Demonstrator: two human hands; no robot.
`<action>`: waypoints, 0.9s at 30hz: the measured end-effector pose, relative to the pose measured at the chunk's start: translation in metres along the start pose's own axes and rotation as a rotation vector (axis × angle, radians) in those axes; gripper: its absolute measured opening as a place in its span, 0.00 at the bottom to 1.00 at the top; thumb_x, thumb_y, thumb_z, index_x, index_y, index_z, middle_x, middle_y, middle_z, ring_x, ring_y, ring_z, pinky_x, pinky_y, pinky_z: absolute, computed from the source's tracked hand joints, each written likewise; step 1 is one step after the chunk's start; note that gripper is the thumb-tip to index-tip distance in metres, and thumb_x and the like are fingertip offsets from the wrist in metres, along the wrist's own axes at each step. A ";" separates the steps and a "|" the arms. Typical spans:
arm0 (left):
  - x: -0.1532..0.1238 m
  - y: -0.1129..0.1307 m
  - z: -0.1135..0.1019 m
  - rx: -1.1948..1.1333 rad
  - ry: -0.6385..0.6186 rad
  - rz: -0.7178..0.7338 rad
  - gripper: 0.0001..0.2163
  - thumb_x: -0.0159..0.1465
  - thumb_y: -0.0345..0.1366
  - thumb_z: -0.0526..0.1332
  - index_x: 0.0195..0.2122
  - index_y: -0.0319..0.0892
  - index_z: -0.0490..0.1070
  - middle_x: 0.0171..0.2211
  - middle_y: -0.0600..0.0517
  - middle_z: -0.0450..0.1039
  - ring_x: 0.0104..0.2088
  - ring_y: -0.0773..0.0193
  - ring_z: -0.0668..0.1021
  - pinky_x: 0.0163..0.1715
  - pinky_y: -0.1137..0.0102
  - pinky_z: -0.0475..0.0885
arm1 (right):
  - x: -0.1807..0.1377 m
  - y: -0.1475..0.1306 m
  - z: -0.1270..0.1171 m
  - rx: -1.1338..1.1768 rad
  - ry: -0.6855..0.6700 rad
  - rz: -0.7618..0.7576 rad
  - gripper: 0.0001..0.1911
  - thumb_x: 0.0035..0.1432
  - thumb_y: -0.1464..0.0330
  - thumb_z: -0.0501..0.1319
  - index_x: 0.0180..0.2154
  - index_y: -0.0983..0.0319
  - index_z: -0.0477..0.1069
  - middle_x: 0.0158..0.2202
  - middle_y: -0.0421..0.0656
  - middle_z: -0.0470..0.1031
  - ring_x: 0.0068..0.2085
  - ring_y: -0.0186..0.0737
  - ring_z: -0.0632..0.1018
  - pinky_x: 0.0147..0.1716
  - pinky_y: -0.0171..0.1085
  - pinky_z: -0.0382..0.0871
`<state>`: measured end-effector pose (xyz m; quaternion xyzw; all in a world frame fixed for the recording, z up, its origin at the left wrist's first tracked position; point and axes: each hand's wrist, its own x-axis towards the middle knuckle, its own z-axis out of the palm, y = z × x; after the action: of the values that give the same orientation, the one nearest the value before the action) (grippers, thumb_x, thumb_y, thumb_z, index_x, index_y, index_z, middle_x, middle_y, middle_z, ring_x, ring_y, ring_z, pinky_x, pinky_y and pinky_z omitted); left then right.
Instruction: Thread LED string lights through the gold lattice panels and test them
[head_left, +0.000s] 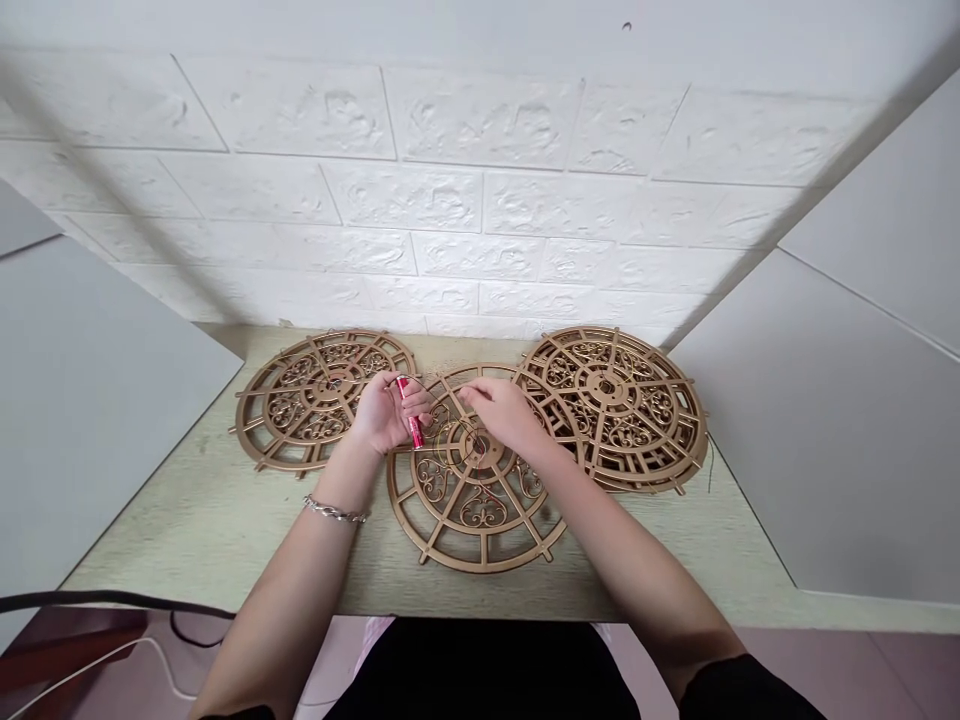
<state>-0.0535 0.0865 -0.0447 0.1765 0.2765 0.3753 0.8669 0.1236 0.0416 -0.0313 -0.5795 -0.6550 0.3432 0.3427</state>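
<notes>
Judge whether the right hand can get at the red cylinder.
Probably yes: the right hand is nearby, and the red cylinder shows its lower end below the left hand's fingers; only thin wires seem between.

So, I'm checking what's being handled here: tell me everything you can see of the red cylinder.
The red cylinder is short, slim and battery-like, with pale markings too small to read. Its casing looks smooth; its material is unclear. It tilts, upper end leaning left, in the grip of the left hand, whose fingers partly cover it. It appears near the upper left rim of the middle bronze-coloured frame. Wire contact cannot be told.
</notes>
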 end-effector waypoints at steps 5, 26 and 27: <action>-0.002 -0.008 0.007 -0.186 0.003 -0.006 0.11 0.57 0.34 0.49 0.19 0.42 0.49 0.14 0.57 0.51 0.13 0.72 0.60 0.17 0.72 0.66 | -0.024 0.000 -0.004 0.423 -0.015 -0.110 0.14 0.59 0.61 0.53 0.35 0.63 0.72 0.25 0.39 0.71 0.28 0.32 0.71 0.30 0.32 0.64; 0.013 -0.026 0.026 -0.342 -0.039 -0.007 0.08 0.54 0.31 0.50 0.21 0.41 0.49 0.15 0.58 0.52 0.14 0.74 0.60 0.18 0.75 0.65 | -0.050 0.012 0.018 -0.468 -0.053 -0.296 0.12 0.62 0.67 0.49 0.30 0.62 0.67 0.27 0.41 0.71 0.29 0.34 0.70 0.27 0.31 0.54; 0.012 -0.026 0.026 -0.341 -0.035 -0.007 0.09 0.54 0.31 0.50 0.20 0.41 0.49 0.15 0.58 0.52 0.14 0.74 0.60 0.18 0.75 0.65 | -0.050 0.013 0.018 -0.499 -0.053 -0.277 0.12 0.62 0.67 0.50 0.29 0.62 0.67 0.27 0.41 0.71 0.28 0.33 0.69 0.26 0.32 0.53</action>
<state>-0.0163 0.0760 -0.0416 0.0323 0.1942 0.4106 0.8903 0.1196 -0.0081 -0.0544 -0.5419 -0.8007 0.1363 0.2159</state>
